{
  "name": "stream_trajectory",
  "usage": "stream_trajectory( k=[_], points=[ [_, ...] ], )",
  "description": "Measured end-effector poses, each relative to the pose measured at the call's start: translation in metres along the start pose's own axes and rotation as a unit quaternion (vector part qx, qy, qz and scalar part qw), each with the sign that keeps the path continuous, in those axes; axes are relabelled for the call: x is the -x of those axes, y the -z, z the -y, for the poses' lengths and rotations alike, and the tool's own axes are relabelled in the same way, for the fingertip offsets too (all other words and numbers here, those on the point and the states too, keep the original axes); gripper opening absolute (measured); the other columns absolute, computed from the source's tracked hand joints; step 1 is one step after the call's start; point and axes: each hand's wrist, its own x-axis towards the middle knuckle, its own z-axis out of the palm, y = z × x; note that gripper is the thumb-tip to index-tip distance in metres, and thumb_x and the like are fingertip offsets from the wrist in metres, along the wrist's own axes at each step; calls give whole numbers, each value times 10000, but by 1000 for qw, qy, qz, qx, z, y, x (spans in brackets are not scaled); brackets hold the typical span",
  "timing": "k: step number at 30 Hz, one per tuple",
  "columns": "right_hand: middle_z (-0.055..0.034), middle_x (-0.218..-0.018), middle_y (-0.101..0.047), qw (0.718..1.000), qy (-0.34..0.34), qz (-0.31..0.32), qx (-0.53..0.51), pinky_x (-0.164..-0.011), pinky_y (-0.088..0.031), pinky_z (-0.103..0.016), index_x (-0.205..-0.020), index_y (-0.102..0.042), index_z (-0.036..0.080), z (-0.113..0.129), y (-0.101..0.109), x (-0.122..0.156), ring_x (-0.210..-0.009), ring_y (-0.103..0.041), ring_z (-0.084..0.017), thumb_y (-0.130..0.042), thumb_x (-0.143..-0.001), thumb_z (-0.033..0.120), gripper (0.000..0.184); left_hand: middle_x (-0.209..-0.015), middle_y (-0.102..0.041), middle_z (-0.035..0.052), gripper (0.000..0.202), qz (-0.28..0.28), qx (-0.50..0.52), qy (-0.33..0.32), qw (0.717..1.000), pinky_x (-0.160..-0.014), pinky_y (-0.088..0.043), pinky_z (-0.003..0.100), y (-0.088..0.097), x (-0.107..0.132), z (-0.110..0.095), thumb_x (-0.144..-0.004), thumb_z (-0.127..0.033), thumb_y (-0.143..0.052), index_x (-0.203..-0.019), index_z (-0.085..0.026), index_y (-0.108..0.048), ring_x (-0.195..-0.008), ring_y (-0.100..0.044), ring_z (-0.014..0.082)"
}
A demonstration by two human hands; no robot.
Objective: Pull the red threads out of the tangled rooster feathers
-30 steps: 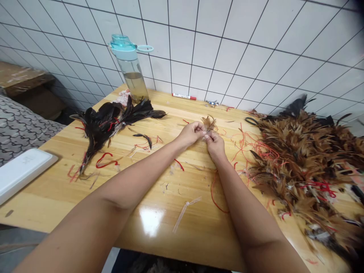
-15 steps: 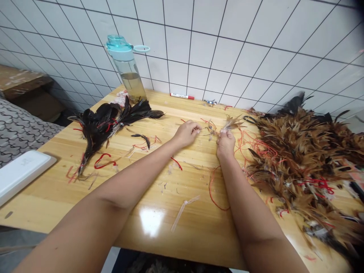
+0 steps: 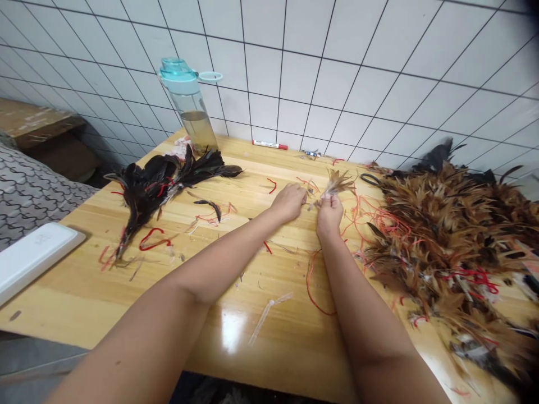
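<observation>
Pinched in my right hand (image 3: 329, 215) is a small bunch of brown feathers (image 3: 339, 182), its tips fanning away from me and its pale base at my fingertips. My left hand (image 3: 290, 201) is just to the left, fingers curled together close to the bunch's base; whatever is between them is hidden. Bits of feather fluff and short red threads lie around both hands. A tangle of red string (image 3: 381, 216) spreads to the right of my right hand, and one loop runs beside my right forearm.
Brown feather bundles (image 3: 446, 219) cover the table's right side. Black feathers (image 3: 147, 185) lie at left, near a water bottle (image 3: 196, 126). A red-capped marker (image 3: 269, 145) rests by the tiled wall. A white device (image 3: 37, 255) sits on the left edge; a clear tie (image 3: 269, 306) lies in front.
My left hand has moved right, closer to my right hand, and its fingers have curled in. The right hand has shifted slightly left with the feather bunch.
</observation>
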Motion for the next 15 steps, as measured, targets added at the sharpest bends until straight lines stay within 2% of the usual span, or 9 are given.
stream_trajectory(
  k=[3, 5, 8, 10, 12, 15],
  points=[
    [20, -694, -495, 999, -13, -31, -23, -688, -382, -276, -738, -479, 211, 0, 0, 1, -673, -448, -133, -418, -823, 428, 241, -829, -562, 71, 150, -51, 45, 18, 998, -850, -381, 337, 5, 4, 3, -765, -33, -511, -730, -176, -544, -867, -500, 212],
    [18, -697, -509, 1000, -8, -19, -18, -698, -384, -278, -727, -490, 211, 2, -1, 3, -686, -461, -138, -437, -814, 420, 233, -783, -550, 36, 130, -92, 119, 58, 987, -809, -384, 308, 11, 5, 4, -787, -54, -513, -743, -175, -526, -803, -494, 175],
    [13, -684, -519, 1000, -3, 15, 9, -679, -380, -287, -706, -503, 213, 7, -3, 6, -684, -471, -152, -452, -801, 411, 225, -727, -538, -11, 55, -131, 303, 130, 935, -714, -385, 250, 17, 3, 2, -825, -113, -533, -812, -164, -549, -684, -473, 113],
    [11, -660, -515, 999, 2, 37, 34, -666, -374, -299, -683, -507, 215, 10, -3, 8, -662, -469, -160, -467, -791, 404, 222, -725, -550, -24, 56, -118, 420, 161, 885, -648, -379, 220, 17, 2, -3, -813, -119, -566, -857, -154, -571, -622, -464, 81],
    [9, -642, -513, 997, 13, 52, 56, -667, -371, -310, -657, -504, 217, 13, -2, 10, -650, -465, -166, -485, -781, 395, 217, -704, -555, -29, 84, -85, 487, 177, 851, -593, -373, 207, 14, 1, -9, -789, -96, -588, -858, -144, -580, -573, -461, 63],
    [3, -646, -532, 995, 32, 60, 74, -675, -375, -315, -641, -502, 221, 13, -1, 11, -667, -468, -175, -502, -778, 390, 218, -640, -546, -35, 72, -50, 508, 180, 841, -557, -374, 197, 11, 1, -16, -770, -78, -603, -789, -137, -566, -533, -468, 53]
  ],
)
